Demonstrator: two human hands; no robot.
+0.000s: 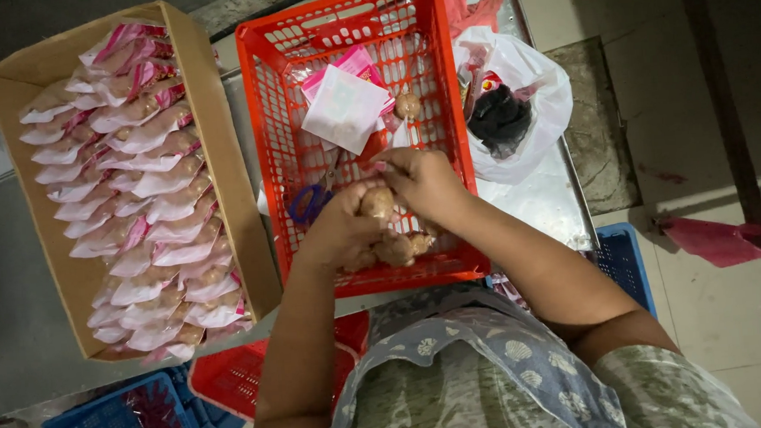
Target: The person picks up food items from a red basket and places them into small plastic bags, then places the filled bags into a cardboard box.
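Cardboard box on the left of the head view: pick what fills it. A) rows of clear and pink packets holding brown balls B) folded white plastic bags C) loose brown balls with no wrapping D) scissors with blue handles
A: the cardboard box holds overlapping rows of clear and pink packets with brown balls inside, while the loose brown balls are in the hands over the red basket.

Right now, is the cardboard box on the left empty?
No, the cardboard box is packed with rows of sealed pink-and-white packets, standing beside the red basket.

Bare forearms, short-sleeved grey-green top with pale shell print, blue-grey patterned panel at chest
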